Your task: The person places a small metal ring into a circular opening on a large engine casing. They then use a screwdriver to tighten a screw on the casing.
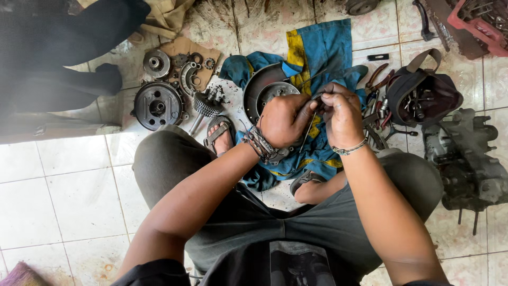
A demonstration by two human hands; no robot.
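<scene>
the left hand [283,121] is curled tight around a thin dark metal rod [308,132], and the right hand [341,114] pinches the rod's upper end between fingertips; what sits at that end is hidden inside the fingers and too small to make out. both hands hover above a round metal drum plate [264,90], part of it covered by the left hand and by a blue and yellow cloth [317,53] spread under it. the person squats, one sandalled foot [219,135] showing by the cloth, the other mostly hidden under the right forearm. to the right lie pliers with red handles [377,77] and other small tools, blurred together, beside a dark bag [423,95] holding metal bits. further right an engine casing [468,159] is cut off by the frame edge. to the left sit a round clutch housing [157,105], a toothed gear [206,104] and small rings on cardboard [193,58]. everything rests on a grimy white tiled floor [74,196]; a dark shape at top left is unclear.
</scene>
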